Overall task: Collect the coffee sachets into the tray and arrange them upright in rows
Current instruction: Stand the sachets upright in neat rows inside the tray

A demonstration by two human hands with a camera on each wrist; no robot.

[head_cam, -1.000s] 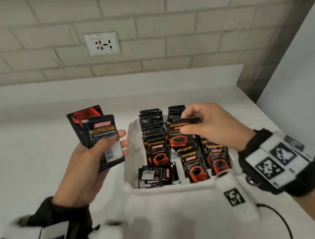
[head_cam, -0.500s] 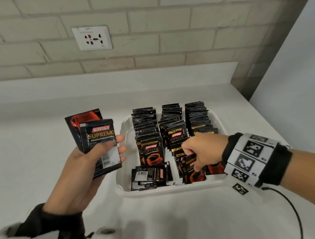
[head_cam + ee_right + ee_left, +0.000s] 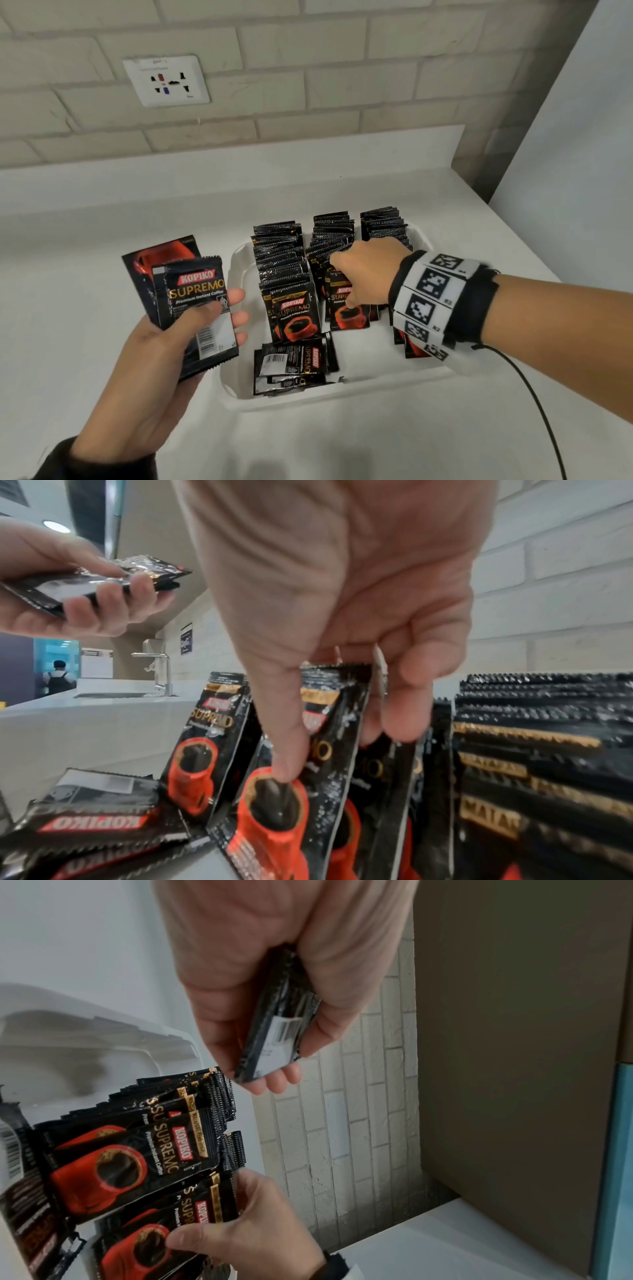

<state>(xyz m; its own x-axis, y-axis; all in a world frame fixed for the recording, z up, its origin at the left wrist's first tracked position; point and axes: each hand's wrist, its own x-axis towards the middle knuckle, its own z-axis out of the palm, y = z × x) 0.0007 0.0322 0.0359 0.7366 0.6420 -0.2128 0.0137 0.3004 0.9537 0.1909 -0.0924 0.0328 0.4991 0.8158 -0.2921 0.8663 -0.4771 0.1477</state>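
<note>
a white tray (image 3: 236,274) is set on the white tabletop (image 3: 85,240), near a tiled wall that carries a socket plate (image 3: 166,81). three rows of black coffee sachets are stood upright in the tray: a left row (image 3: 279,253), a middle row (image 3: 332,236) and a right row (image 3: 383,222). a small pile of loose sachets (image 3: 291,365) is laid flat in the near left corner of the tray, in front of the left row.

the left hand (image 3: 150,370) is held above the tabletop, just left of the tray and apart from it. a held stack of sachets (image 3: 195,308) is clamped in it, with the thumb laid across the front face and the fingers curled round the right edge. in the left wrist view the stack (image 3: 274,1020) is seen edge-on between thumb and fingers.

the right hand (image 3: 366,270) is lowered into the middle row. the front sachet (image 3: 349,315) of that row is pinched by it: in the right wrist view the thumb (image 3: 284,734) is pressed on the printed red cup on the sachet's face, and the fingertips (image 3: 404,718) are tucked behind its top edge. the sachet is kept upright, touching the ones behind it. a marker band (image 3: 431,294) and a black cable (image 3: 534,404) are worn at the right wrist.
</note>
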